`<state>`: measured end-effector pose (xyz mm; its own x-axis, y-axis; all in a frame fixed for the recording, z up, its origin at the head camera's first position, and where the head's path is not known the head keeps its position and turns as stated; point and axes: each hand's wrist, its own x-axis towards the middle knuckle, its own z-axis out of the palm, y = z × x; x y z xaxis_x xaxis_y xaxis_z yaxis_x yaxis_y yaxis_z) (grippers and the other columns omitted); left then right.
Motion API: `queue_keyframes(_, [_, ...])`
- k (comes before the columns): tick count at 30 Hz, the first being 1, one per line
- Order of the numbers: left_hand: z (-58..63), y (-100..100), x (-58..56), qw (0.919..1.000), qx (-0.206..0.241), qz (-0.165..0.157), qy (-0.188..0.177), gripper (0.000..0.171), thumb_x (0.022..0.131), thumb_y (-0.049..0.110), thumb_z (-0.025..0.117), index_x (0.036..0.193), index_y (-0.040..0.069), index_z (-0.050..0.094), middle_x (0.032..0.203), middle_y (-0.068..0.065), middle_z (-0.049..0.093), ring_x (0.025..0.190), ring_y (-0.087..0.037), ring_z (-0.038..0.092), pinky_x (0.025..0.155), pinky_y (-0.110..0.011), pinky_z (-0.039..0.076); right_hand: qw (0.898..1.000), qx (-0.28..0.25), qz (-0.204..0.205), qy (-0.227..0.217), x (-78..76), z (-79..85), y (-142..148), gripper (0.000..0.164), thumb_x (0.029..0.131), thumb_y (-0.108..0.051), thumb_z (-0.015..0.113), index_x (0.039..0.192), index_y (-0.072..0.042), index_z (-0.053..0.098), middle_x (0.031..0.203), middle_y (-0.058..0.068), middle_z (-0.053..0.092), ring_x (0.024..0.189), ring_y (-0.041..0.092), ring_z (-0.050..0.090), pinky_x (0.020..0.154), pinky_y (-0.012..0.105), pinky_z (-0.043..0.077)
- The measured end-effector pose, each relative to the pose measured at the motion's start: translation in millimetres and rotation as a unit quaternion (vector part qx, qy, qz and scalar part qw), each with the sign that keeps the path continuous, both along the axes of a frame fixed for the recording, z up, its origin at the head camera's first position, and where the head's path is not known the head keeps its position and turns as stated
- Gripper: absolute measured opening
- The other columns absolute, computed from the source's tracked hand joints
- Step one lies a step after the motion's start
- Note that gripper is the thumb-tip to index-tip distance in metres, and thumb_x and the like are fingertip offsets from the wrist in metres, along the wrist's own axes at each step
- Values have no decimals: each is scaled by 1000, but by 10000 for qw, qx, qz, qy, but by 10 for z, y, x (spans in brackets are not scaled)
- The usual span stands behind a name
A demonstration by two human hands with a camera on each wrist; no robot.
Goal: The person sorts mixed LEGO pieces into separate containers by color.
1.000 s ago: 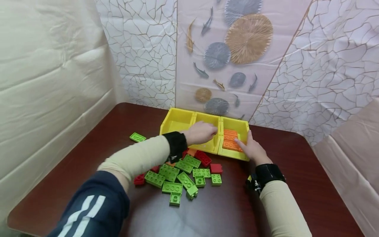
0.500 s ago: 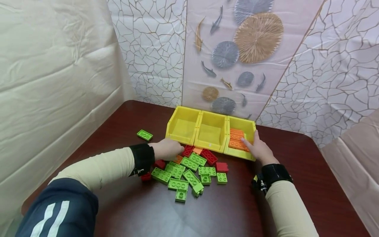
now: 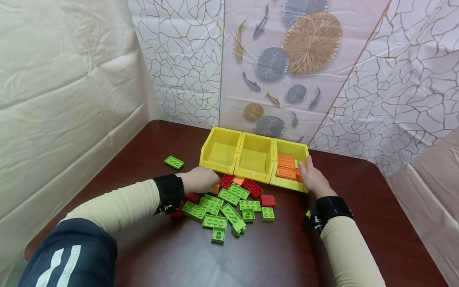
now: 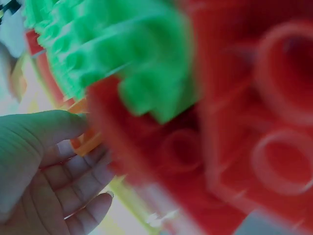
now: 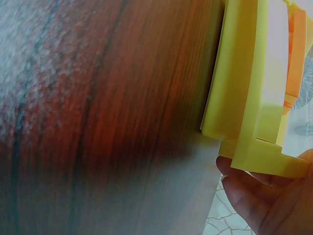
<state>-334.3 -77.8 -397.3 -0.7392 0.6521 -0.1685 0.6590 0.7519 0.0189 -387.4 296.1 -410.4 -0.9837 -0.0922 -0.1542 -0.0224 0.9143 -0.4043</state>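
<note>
My left hand [image 3: 200, 180] is at the left side of a loose pile of toy building bricks. In the left wrist view its thumb and fingers pinch an orange brick [image 4: 88, 141], with red bricks [image 4: 161, 161] and green bricks [image 4: 122, 44] close beside it. My right hand [image 3: 317, 181] grips the right side wall of a yellow three-part bin [image 3: 290, 184], thumb over the edge and fingers outside, as the right wrist view shows. Several orange bricks [image 3: 286, 172] lie in the bin's right compartment. The left fingertips are hidden in the head view.
The bin's left compartment [image 3: 222, 153] and middle compartment [image 3: 255, 159] hold no bricks. A single green brick [image 3: 174, 162] lies apart on the dark wooden table [image 3: 251, 255], left of the bin. Patterned cloth [image 3: 179, 71] hangs behind the table.
My left hand has moved from over the middle compartment down and left to the pile, and now pinches an orange brick. The right hand keeps to the bin's right wall; its thumb has shifted outward.
</note>
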Motion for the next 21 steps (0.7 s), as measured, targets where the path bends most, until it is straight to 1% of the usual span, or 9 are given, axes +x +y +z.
queue_keyframes(2, [92,46,-17,9995,305,30,71,17,90,21,62,75,17,55,66,6,49,61,-10,46,60,-26,37,10000,9,-17,0,-1,20,8,76,95,-55,1,141,0,-22,141,38,19,126,50,28,97,58,28])
queue_keyframes(4, [189,136,-49,9969,726,-103,278,14,90,20,62,80,14,54,68,5,50,62,-11,48,60,-26,39,10000,12,-31,8,-3,30,17,75,96,-54,2,141,1,-22,141,38,20,126,50,28,98,58,28])
queue_keyframes(6, [295,277,-87,9926,1111,-269,417,11,91,18,60,85,13,53,72,4,52,65,-11,51,61,-26,41,10000,42,-33,13,-5,36,25,75,96,-54,2,141,1,-21,141,38,21,126,50,28,98,58,28])
queue_keyframes(9, [436,595,-164,9843,1587,-553,547,3,92,13,57,92,12,55,80,3,58,72,-11,56,65,-23,44,10000,35,-42,-14,-6,38,37,73,97,-52,3,141,0,-22,141,37,21,126,50,28,98,58,28])
queue_keyframes(10, [480,719,-196,9828,1645,-603,582,0,92,12,56,92,12,56,83,3,59,75,-10,56,66,-22,44,10000,18,-43,-42,-8,37,43,73,97,-53,4,141,0,-22,141,37,20,127,49,27,98,58,28])
queue_keyframes(12, [553,981,-271,9810,1715,-600,684,5,92,11,54,92,12,59,88,2,58,78,-10,55,68,-21,43,9999,-16,-49,-99,-10,32,50,74,96,-54,3,141,-1,-23,142,36,19,128,49,26,99,58,27])
queue_keyframes(15, [585,1348,-435,9797,1674,-460,1006,11,93,14,53,97,12,62,94,0,55,81,-11,52,70,-22,42,9998,-81,-67,-145,-13,22,47,75,96,-55,4,141,-2,-24,143,36,18,128,49,26,99,58,27])
queue_keyframes(17, [566,1549,-549,9812,1565,-231,1108,15,94,17,52,102,13,63,97,-1,54,84,-11,52,71,-22,42,9998,-90,-97,-139,-14,15,30,76,96,-55,5,141,-1,-23,143,36,19,127,48,28,98,58,28])
queue_keyframes(21, [463,1803,-742,9833,1365,122,1196,19,94,21,52,107,15,65,101,1,58,90,-11,54,75,-23,44,9998,-56,-162,-51,-17,-4,-7,76,97,-55,7,142,-1,-21,141,36,23,125,47,33,97,56,31])
